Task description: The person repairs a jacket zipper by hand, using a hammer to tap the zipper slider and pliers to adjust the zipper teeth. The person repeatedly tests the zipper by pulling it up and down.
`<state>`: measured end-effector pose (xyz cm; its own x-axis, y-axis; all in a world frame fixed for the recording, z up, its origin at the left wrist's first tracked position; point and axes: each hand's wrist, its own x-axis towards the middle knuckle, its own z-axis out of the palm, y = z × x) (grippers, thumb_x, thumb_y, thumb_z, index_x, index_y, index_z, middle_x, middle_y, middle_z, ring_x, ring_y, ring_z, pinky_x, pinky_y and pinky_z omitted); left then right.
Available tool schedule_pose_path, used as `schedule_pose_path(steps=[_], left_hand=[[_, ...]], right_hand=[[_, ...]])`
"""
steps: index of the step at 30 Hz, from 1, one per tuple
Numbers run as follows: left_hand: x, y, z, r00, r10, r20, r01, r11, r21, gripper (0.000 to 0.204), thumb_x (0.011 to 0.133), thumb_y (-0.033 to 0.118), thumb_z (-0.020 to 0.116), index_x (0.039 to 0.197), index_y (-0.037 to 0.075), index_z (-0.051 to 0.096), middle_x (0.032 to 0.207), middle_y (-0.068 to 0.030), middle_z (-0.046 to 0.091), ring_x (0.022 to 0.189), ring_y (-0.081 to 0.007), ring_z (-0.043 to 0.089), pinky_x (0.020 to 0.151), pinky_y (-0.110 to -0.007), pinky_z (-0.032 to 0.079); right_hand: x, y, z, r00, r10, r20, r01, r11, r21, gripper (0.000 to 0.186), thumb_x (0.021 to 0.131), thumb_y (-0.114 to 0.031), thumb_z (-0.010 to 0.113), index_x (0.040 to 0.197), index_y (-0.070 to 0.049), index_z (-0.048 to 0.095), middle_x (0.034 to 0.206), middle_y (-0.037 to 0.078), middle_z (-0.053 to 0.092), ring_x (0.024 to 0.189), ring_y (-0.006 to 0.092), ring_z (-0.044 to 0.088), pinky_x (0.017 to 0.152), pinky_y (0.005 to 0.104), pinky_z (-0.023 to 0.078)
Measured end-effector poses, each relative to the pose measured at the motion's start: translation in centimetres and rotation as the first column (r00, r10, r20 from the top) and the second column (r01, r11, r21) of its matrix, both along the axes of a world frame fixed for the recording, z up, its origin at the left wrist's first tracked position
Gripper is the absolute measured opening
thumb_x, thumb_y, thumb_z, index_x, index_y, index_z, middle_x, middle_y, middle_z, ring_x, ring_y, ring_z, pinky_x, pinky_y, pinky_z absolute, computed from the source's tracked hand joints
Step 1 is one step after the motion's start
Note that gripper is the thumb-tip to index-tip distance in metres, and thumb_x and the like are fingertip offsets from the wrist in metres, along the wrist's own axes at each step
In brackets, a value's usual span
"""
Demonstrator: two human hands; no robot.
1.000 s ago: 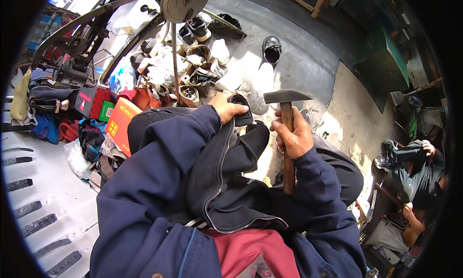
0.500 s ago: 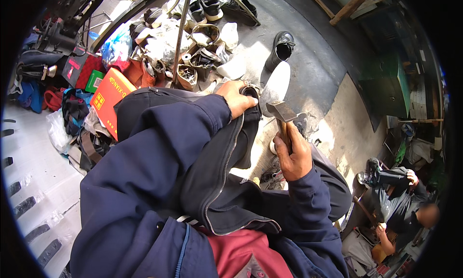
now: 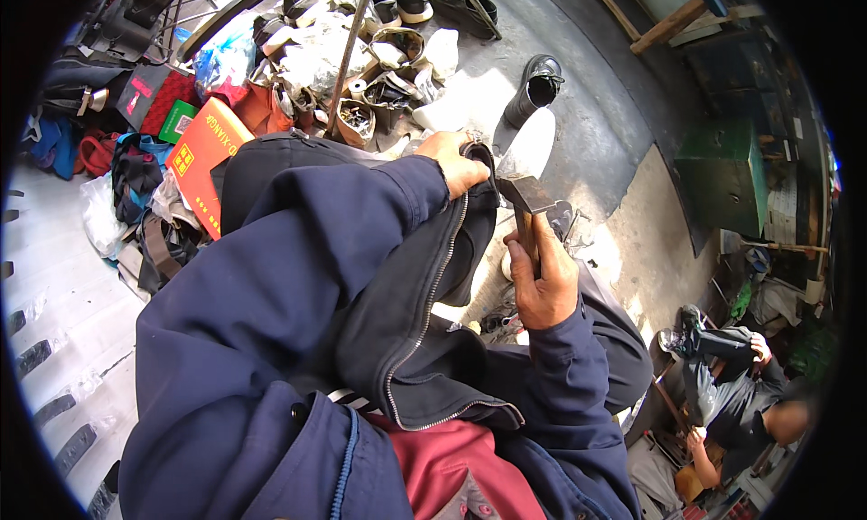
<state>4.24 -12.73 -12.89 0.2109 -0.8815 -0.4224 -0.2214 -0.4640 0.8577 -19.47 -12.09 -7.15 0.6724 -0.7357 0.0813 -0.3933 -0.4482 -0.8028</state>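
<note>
At the left, black strips [image 3: 54,410] lie in a row on a pale surface [image 3: 86,335]. Beyond them is a heap of cloth and bags, with an orange-red box [image 3: 206,163] tilted beside the person's left knee. Further off lie jumbled shoes and an open container of small bits [image 3: 355,121]. In the middle, the left hand [image 3: 454,165] pinches a dark round-ended item [image 3: 480,156] between thumb and fingers, above a black zip-front garment [image 3: 384,303]; what the item is cannot be told. Just right of it is the head of a claw-less hammer [image 3: 526,195], its wooden handle wrapped by the curled fingers of the right hand [image 3: 546,290]. On the floor beyond stands a black lace-up shoe [image 3: 535,94]. At the far right are a green box [image 3: 722,177] and, nearer, a seated co-worker [image 3: 722,385].
</note>
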Motion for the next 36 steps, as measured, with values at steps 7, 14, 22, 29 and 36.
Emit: schedule_pose_path(steps=[7, 14, 22, 29, 36], left_hand=[[0.1, 0.4, -0.1, 1.0, -0.012, -0.025, 0.013, 1.0, 0.021, 0.051, 0.074, 0.03, 0.078, 0.116, 0.001, 0.07, 0.11, -0.0199, 0.074, 0.104, -0.0313, 0.071, 0.094, -0.037, 0.054], [0.0, 0.5, -0.5, 1.0, -0.012, -0.018, 0.013, 0.999, 0.038, 0.051, 0.075, 0.028, 0.085, 0.115, -0.001, 0.071, 0.109, -0.018, 0.075, 0.102, -0.0251, 0.072, 0.094, -0.035, 0.054], [-0.1, 0.4, -1.2, 0.998, -0.009, -0.057, 0.011, 0.999, 0.04, 0.059, 0.07, 0.027, 0.083, 0.122, 0.003, 0.069, 0.115, -0.0191, 0.074, 0.107, -0.0303, 0.071, 0.096, -0.036, 0.054], [-0.2, 0.6, -1.0, 0.999, 0.002, -0.046, -0.003, 1.0, -0.025, 0.059, 0.07, 0.025, 0.084, 0.122, 0.002, 0.067, 0.116, -0.0193, 0.073, 0.108, -0.0303, 0.07, 0.097, -0.035, 0.053], [-0.4, 0.7, -0.9, 1.0, 0.017, 0.011, -0.017, 1.0, -0.01, 0.058, 0.07, 0.025, 0.084, 0.12, 0.001, 0.068, 0.115, -0.0202, 0.072, 0.108, -0.0321, 0.07, 0.096, -0.037, 0.054]], right_hand=[[0.3, 0.5, -1.3, 1.0, 0.001, -0.001, -0.001, 0.998, -0.068, 0.052, 0.096, 0.006, 0.062, 0.145, 0.008, 0.048, 0.102, 0.016, 0.069, 0.088, 0.0198, 0.068, 0.078, 0.0291, 0.054], [0.2, 0.6, -1.9, 1.0, -0.01, 0.0, 0.01, 0.997, -0.082, 0.053, 0.095, 0.006, 0.063, 0.146, 0.008, 0.047, 0.101, 0.015, 0.07, 0.087, 0.0191, 0.068, 0.077, 0.029, 0.054], [0.0, 0.9, -1.9, 0.995, -0.012, 0.102, 0.017, 0.998, -0.053, 0.053, 0.096, 0.007, 0.062, 0.147, 0.006, 0.048, 0.102, 0.014, 0.069, 0.085, 0.0166, 0.066, 0.077, 0.0274, 0.053], [0.4, 0.6, -2.1, 1.0, -0.002, 0.027, 0.004, 0.997, -0.079, 0.051, 0.093, 0.009, 0.062, 0.143, 0.008, 0.05, 0.112, 0.024, 0.07, 0.095, 0.031, 0.074, 0.084, 0.0349, 0.058], [0.0, 1.1, -1.5, 0.99, -0.036, 0.138, 0.041, 0.999, -0.032, 0.05, 0.097, 0.006, 0.061, 0.146, 0.006, 0.049, 0.103, 0.012, 0.069, 0.088, 0.0154, 0.065, 0.079, 0.0273, 0.052]])
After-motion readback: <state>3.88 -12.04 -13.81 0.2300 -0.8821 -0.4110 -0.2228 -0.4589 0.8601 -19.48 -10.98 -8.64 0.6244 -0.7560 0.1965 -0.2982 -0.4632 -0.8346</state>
